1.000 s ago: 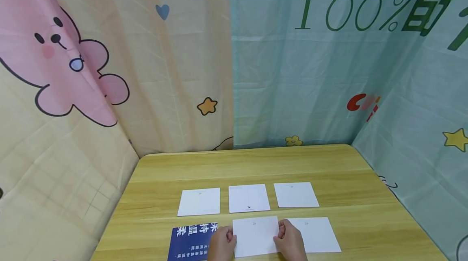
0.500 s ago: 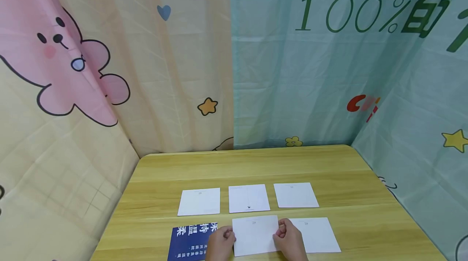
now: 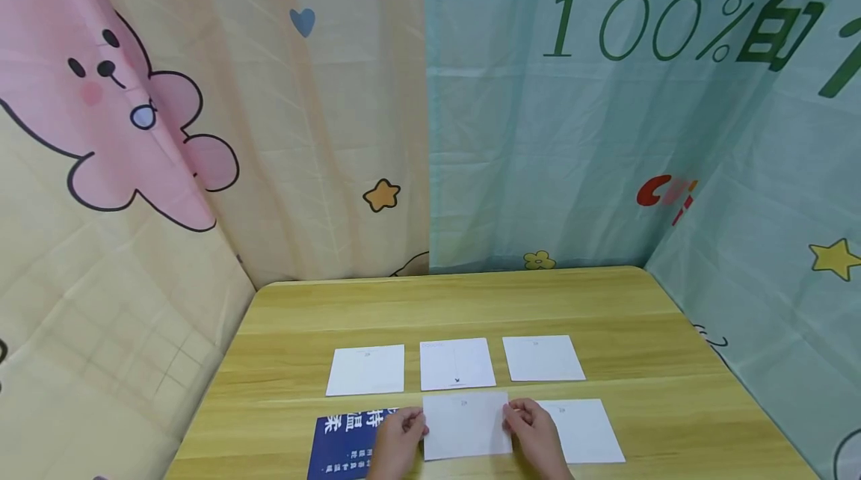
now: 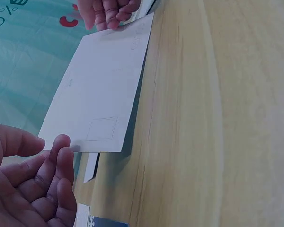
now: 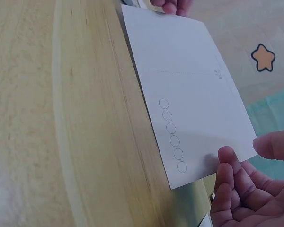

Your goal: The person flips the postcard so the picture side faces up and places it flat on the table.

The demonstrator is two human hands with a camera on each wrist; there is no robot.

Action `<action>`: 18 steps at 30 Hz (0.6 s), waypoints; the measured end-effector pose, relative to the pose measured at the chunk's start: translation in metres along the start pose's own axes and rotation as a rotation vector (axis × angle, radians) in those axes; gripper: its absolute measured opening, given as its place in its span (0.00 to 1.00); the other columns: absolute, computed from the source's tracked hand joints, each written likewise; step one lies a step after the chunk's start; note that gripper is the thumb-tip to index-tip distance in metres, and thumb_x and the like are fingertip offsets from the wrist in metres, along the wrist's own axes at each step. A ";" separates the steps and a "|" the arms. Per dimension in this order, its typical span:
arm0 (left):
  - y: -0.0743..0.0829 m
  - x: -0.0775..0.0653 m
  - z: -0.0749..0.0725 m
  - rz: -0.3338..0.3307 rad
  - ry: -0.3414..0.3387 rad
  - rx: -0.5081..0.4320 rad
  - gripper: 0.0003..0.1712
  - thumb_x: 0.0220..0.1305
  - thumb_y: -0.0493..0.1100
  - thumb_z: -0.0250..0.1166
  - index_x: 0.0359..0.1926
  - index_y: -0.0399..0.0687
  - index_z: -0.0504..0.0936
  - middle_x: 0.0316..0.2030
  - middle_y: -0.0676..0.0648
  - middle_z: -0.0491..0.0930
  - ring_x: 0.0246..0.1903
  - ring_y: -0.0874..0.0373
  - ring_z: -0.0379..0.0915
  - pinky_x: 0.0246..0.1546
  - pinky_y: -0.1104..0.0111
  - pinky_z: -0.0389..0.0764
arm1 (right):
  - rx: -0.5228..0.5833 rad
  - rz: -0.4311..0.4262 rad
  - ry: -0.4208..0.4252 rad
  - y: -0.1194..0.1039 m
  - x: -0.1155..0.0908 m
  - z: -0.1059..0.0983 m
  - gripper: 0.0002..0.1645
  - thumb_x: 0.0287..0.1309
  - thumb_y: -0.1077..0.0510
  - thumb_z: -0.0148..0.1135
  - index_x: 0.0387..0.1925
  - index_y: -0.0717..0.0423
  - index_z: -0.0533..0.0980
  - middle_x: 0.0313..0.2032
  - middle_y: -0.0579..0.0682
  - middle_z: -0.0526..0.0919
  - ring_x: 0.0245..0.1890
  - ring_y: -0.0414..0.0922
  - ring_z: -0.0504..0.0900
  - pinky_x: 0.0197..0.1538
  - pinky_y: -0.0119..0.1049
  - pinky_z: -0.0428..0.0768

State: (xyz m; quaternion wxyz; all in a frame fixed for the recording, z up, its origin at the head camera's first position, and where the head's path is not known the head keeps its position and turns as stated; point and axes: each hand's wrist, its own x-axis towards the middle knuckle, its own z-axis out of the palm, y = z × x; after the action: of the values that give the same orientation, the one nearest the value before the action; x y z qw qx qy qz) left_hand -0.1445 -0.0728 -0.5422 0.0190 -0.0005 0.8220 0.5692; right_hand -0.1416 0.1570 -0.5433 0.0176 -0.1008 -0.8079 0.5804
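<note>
Both hands hold a white postcard point(image 3: 466, 426) by its short sides, raised off the table at the front. Pinching its left edge between thumb and fingertips is my left hand point(image 3: 397, 439). At the opposite edge, my right hand point(image 3: 536, 435) pinches it the same way. In the left wrist view the underside of the postcard point(image 4: 92, 90) carries a faint stamp box; a row of small printed circles shows on the postcard point(image 5: 189, 94) in the right wrist view. A dark blue card point(image 3: 339, 450) with white characters lies beside my left hand, partly covered by it.
Behind the hands, a row of white cards lies flat: a left card point(image 3: 365, 371), a middle card point(image 3: 457, 364) and a right card point(image 3: 543, 358). Another white card point(image 3: 584, 431) is partly behind my right hand. Printed curtains point(image 3: 336, 106) enclose the wooden table point(image 3: 444, 300).
The postcard has risen and shifted slightly away and to the left, with both hands still gripping it. Its near edge is now higher in the head view. The other cards stay put.
</note>
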 end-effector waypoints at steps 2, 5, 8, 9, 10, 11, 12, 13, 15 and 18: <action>0.001 -0.001 -0.002 0.019 -0.001 -0.011 0.11 0.60 0.37 0.58 0.38 0.31 0.80 0.23 0.52 0.77 0.26 0.59 0.71 0.29 0.71 0.73 | 0.067 0.018 -0.022 -0.001 0.000 -0.001 0.15 0.60 0.58 0.56 0.35 0.70 0.74 0.23 0.51 0.79 0.25 0.44 0.75 0.31 0.32 0.74; 0.002 -0.002 -0.005 0.027 -0.006 -0.022 0.12 0.61 0.38 0.57 0.39 0.32 0.80 0.23 0.52 0.77 0.27 0.59 0.72 0.29 0.72 0.74 | 0.139 0.041 -0.034 -0.004 -0.001 -0.003 0.15 0.61 0.59 0.54 0.36 0.72 0.73 0.24 0.52 0.79 0.25 0.44 0.76 0.32 0.33 0.75; 0.002 -0.003 -0.006 0.023 -0.004 -0.025 0.12 0.62 0.40 0.57 0.37 0.34 0.80 0.23 0.52 0.77 0.27 0.59 0.72 0.30 0.71 0.73 | 0.215 0.050 -0.037 -0.005 -0.003 -0.003 0.16 0.62 0.60 0.53 0.36 0.74 0.73 0.24 0.53 0.79 0.26 0.43 0.76 0.32 0.32 0.76; 0.003 -0.003 -0.007 0.021 -0.003 -0.028 0.12 0.63 0.40 0.56 0.36 0.35 0.81 0.23 0.52 0.77 0.26 0.59 0.72 0.30 0.71 0.73 | 0.245 0.041 -0.037 -0.004 -0.004 -0.004 0.16 0.62 0.59 0.53 0.36 0.74 0.73 0.24 0.53 0.79 0.26 0.42 0.76 0.32 0.32 0.76; 0.003 -0.004 -0.007 0.016 -0.001 -0.028 0.12 0.63 0.41 0.56 0.33 0.36 0.81 0.22 0.52 0.77 0.26 0.59 0.72 0.29 0.71 0.73 | 0.273 0.038 -0.036 -0.004 -0.004 -0.004 0.17 0.62 0.58 0.53 0.35 0.74 0.73 0.24 0.53 0.79 0.25 0.42 0.76 0.32 0.32 0.76; 0.003 -0.005 -0.007 0.007 0.004 -0.026 0.12 0.63 0.41 0.56 0.31 0.38 0.81 0.21 0.52 0.77 0.25 0.59 0.72 0.29 0.72 0.72 | 0.301 0.028 -0.036 -0.003 -0.005 -0.005 0.18 0.62 0.57 0.53 0.35 0.74 0.73 0.24 0.53 0.79 0.26 0.41 0.76 0.31 0.31 0.75; 0.004 -0.006 -0.007 -0.004 0.008 -0.026 0.12 0.63 0.41 0.55 0.29 0.39 0.81 0.21 0.52 0.77 0.25 0.60 0.71 0.28 0.72 0.71 | 0.337 -0.007 -0.047 -0.002 -0.006 -0.006 0.18 0.63 0.57 0.53 0.34 0.73 0.74 0.23 0.53 0.79 0.25 0.41 0.77 0.31 0.31 0.75; 0.004 -0.007 -0.007 -0.014 0.011 -0.026 0.13 0.63 0.41 0.55 0.27 0.40 0.81 0.20 0.52 0.76 0.24 0.60 0.71 0.27 0.72 0.70 | 0.355 -0.014 -0.046 -0.001 -0.007 -0.006 0.18 0.63 0.56 0.53 0.33 0.72 0.74 0.23 0.52 0.80 0.25 0.40 0.77 0.30 0.30 0.75; 0.005 -0.009 -0.006 -0.039 0.018 -0.033 0.15 0.64 0.43 0.55 0.24 0.41 0.81 0.19 0.52 0.76 0.23 0.60 0.70 0.24 0.73 0.68 | 0.378 -0.027 -0.043 -0.001 -0.008 -0.008 0.20 0.63 0.54 0.53 0.30 0.70 0.75 0.22 0.51 0.80 0.24 0.40 0.77 0.29 0.30 0.75; 0.006 -0.011 -0.006 -0.066 0.022 -0.047 0.19 0.65 0.46 0.54 0.22 0.41 0.81 0.18 0.52 0.76 0.21 0.59 0.69 0.21 0.73 0.65 | 0.382 0.037 -0.039 -0.003 -0.010 -0.010 0.18 0.63 0.54 0.53 0.29 0.68 0.75 0.22 0.50 0.80 0.24 0.40 0.77 0.29 0.30 0.75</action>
State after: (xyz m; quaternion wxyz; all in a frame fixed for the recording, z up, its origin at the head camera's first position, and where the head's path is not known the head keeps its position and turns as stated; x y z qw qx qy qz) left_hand -0.1335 -0.0764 -0.5347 0.0289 -0.0344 0.8080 0.5874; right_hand -0.1303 0.1633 -0.5367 0.0099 -0.0992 -0.6814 0.7251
